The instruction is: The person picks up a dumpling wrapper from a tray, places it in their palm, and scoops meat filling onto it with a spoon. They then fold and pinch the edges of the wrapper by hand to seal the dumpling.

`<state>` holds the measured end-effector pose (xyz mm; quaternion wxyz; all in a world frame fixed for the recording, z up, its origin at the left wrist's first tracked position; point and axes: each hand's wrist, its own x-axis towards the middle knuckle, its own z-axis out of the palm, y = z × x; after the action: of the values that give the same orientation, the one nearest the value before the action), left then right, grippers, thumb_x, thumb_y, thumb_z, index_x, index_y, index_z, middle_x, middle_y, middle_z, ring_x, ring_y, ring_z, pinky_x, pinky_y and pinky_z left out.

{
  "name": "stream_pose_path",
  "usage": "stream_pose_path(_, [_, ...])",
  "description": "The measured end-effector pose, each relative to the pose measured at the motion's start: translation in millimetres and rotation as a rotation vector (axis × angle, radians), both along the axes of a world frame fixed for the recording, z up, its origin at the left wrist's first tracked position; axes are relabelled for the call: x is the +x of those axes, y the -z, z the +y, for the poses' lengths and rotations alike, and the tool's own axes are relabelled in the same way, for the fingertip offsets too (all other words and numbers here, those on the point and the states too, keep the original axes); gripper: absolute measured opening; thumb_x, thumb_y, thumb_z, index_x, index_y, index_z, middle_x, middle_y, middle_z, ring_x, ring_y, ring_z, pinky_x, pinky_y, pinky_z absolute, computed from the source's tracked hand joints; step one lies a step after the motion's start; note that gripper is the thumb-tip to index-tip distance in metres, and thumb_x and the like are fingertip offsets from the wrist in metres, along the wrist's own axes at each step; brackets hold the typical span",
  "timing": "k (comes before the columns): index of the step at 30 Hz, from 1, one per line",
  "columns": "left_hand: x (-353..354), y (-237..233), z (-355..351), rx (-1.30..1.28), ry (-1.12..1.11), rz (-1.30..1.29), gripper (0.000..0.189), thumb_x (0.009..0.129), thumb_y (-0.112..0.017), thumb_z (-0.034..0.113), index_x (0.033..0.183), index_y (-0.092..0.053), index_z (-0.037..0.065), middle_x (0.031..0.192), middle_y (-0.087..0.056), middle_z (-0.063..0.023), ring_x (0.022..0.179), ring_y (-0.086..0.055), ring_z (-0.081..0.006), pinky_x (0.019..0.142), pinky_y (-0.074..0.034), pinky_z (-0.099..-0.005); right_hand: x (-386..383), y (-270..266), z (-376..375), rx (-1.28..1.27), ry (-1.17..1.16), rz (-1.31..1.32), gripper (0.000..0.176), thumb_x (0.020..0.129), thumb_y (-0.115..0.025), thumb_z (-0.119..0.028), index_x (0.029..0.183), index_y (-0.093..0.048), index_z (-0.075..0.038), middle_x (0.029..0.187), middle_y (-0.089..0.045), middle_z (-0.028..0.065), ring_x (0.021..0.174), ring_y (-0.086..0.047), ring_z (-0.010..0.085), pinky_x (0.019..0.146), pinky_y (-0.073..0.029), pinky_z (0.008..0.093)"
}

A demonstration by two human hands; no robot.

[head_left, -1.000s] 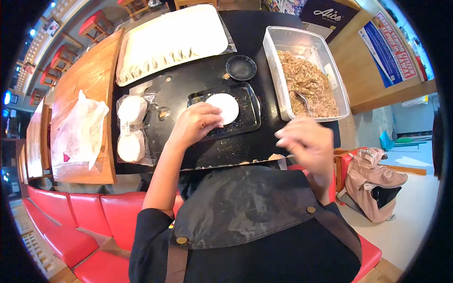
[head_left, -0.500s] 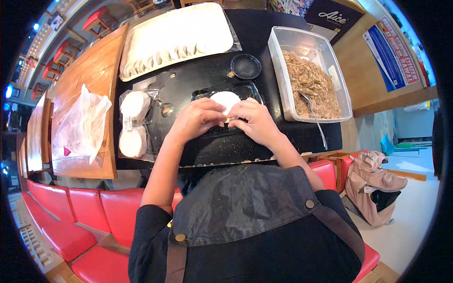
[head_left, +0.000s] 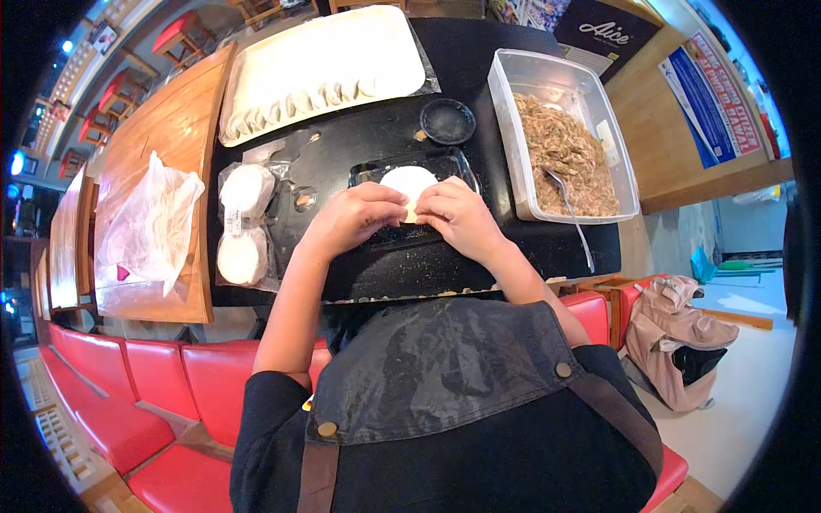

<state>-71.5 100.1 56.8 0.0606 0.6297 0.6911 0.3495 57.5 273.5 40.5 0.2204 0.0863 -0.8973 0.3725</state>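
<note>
Gripping the near edge of a round wrapper (head_left: pixel 410 179) with left hand (head_left: pixel 355 219) and right hand (head_left: pixel 463 219), fingertips meeting, over a black tray (head_left: pixel 366 176); just beside a filling tub (head_left: pixel 511 79).

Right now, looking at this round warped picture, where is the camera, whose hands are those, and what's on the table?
No machine here: one camera on a person's head looks down through an edge-bending lens. The left hand and right hand are that person's own, meeting at the near edge of a round white dough wrapper in a black plastic tray; whether they grip it is unclear. The black table also bears a clear plastic tub of brown minced filling with a metal spoon, and a large white tray of folded dumplings.
</note>
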Motion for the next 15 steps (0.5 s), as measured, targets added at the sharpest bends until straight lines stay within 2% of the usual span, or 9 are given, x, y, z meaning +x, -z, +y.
stream_pose_path(5, [-4.6, 0.7, -1.5, 0.028, 0.023, 0.048, 0.013, 0.07, -0.068, 0.009, 0.084, -0.068, 0.007, 0.092, -0.066, -0.0084, 0.087, -0.063, -0.0258, 0.075, -0.051, -0.0341, -0.4, -1.5, -0.2, 0.003, -0.009, -0.004, 0.014, 0.067, -0.07, -0.008, 0.076, -0.06, -0.004, 0.082, -0.059, 0.0046, 0.081, -0.054, 0.0247, 0.075, -0.044, 0.0345])
stream_pose_path(10, [-7.2, 0.3, -2.1, 0.019, 0.026, 0.069, 0.012, 0.072, -0.067, 0.009, 0.083, -0.067, 0.007, 0.093, -0.066, -0.0087, 0.088, -0.063, -0.0261, 0.076, -0.051, -0.0342, -1.2, -2.2, 1.8, -0.026, -0.02, 0.02, 0.017, 0.065, -0.071, -0.008, 0.078, -0.061, -0.003, 0.089, -0.06, 0.0079, 0.093, -0.056, 0.0263, 0.083, -0.045, 0.0347])
stream_pose_path(15, [-8.1, 1.1, -1.7, 0.013, 0.04, 0.056, 0.011, 0.073, -0.066, 0.009, 0.083, -0.067, 0.007, 0.095, -0.065, -0.0089, 0.089, -0.062, -0.0264, 0.077, -0.05, -0.0346, 1.3, 1.9, 2.4, -0.043, -0.01, 0.005, 0.019, 0.064, -0.072, -0.008, 0.079, -0.061, -0.002, 0.091, -0.061, 0.009, 0.095, -0.057, 0.0267, 0.084, -0.045, 0.0351])
